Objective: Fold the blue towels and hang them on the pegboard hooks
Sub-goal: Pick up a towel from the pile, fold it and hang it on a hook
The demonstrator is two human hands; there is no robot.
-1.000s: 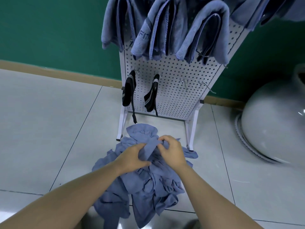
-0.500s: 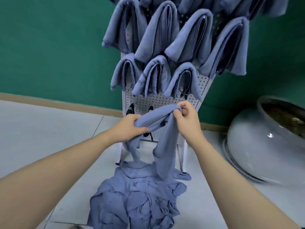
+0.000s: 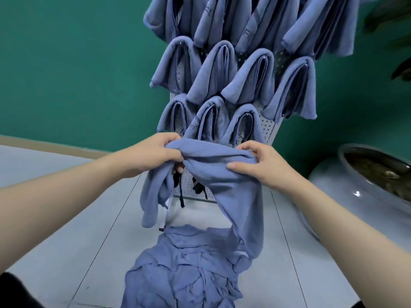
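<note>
towel [image 3: 213, 165] lifted higher, bunched between hands

An indoor room, its kind unclear. A plain green wall [image 3: 66, 74] meets a grey tiled floor [image 3: 55, 218]. A large glazed ceramic pot [image 3: 355, 187] stands nearby.

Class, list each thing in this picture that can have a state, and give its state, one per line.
Held towel: lifted, unfolded, gripped by both hands.
Left hand: grip closed on towel.
Right hand: grip closed on towel.
Towel pile: crumpled on floor.
Hung towels: folded, on pegboard.
</note>
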